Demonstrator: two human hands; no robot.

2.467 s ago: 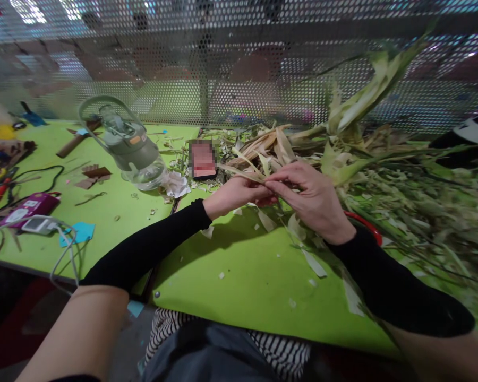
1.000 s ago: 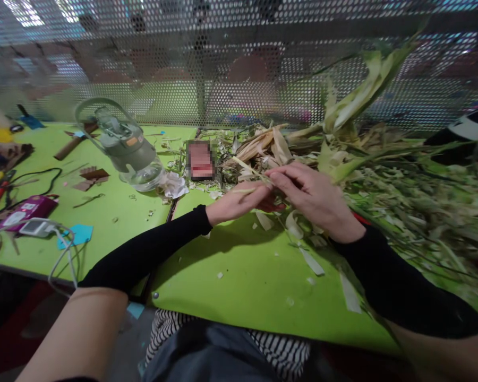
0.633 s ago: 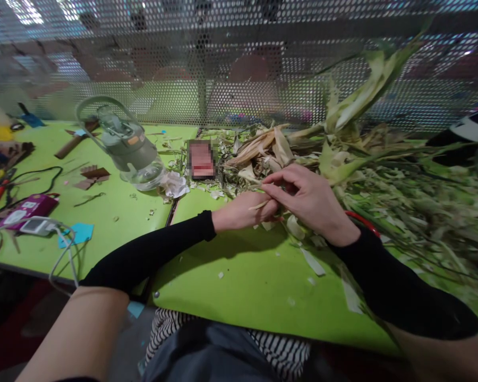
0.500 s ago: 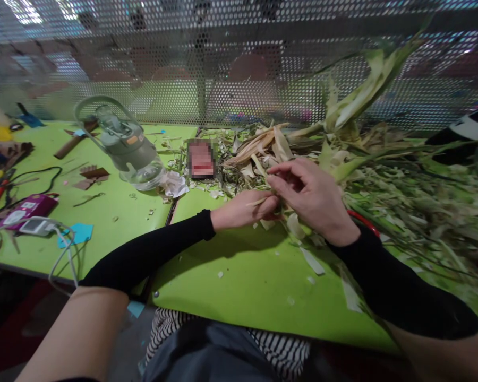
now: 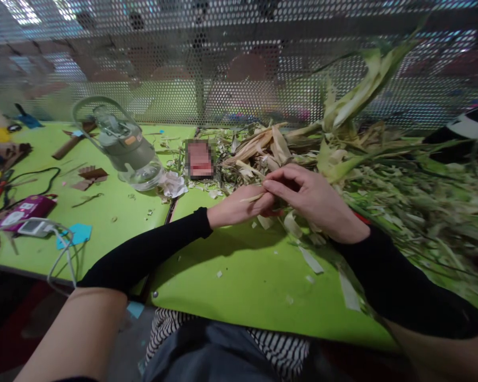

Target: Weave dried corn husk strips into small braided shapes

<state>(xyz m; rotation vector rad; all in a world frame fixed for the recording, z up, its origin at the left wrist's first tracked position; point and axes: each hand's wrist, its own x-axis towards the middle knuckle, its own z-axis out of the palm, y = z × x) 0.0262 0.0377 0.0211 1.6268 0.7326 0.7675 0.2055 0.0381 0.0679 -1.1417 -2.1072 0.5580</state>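
Observation:
My left hand point(image 5: 242, 206) is closed around a thin pale strip of corn husk point(image 5: 252, 198), whose end pokes out over the fingers. Against its fingertips, my right hand point(image 5: 308, 195) pinches with thumb and forefinger. What lies between those right fingertips is too small to make out. Just behind both hands lies a heap of dry corn husks point(image 5: 258, 146). Loose curled husk pieces point(image 5: 292, 225) sit below the fingers on the green table point(image 5: 239, 281). Part of a red curved object point(image 5: 361, 218) shows beside my right wrist.
A large water bottle point(image 5: 129, 148) stands left of a pixelated rectangular object point(image 5: 200, 158), with crumpled tissue point(image 5: 172, 184) between. Shredded husk point(image 5: 418, 207) covers the right side. Further left are a purple box point(image 5: 27, 212), cables and a hammer point(image 5: 69, 144). Perforated metal screen point(image 5: 231, 69) rises behind.
My right hand has turned slightly and its fingertips have come down and left, closing against the left hand. My left hand has shifted a little up and left.

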